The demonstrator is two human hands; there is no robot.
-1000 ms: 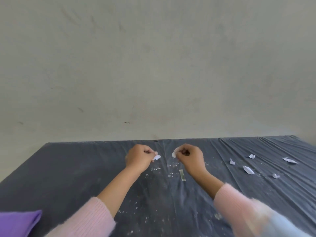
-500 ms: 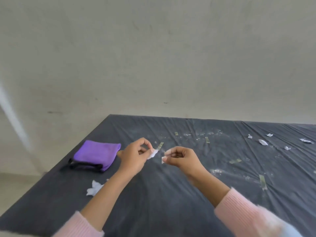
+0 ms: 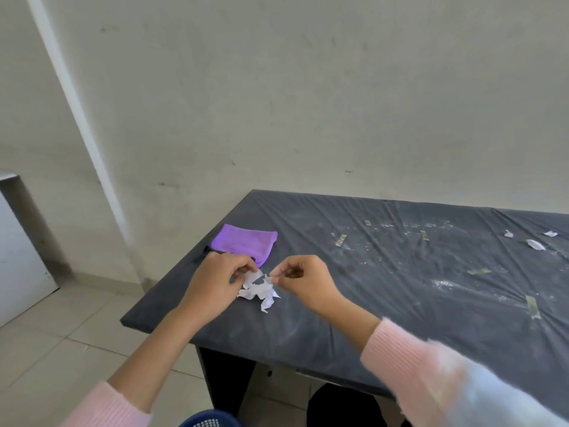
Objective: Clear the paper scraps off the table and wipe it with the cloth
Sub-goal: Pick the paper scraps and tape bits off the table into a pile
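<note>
Left hand [image 3: 215, 282] and right hand [image 3: 303, 278] pinch scraps [image 3: 255, 276] above the pile [image 3: 260, 292] near the cloth [image 3: 246, 241], apparently gathering litter together.

A plain, pale wall [image 3: 308, 103] fills the far side, scuffed with small dark marks. On the left a white strip [image 3: 77, 118] runs slantwise down it toward the floor [image 3: 46, 349], which is laid with large pale tiles. At the far left stands a white cabinet [image 3: 18, 257], partly out of view. The surface [image 3: 400, 318] wears a dark, creased cover and stands on a dark base [image 3: 224, 380], its far edge close to the wall. The light is soft and even.
</note>
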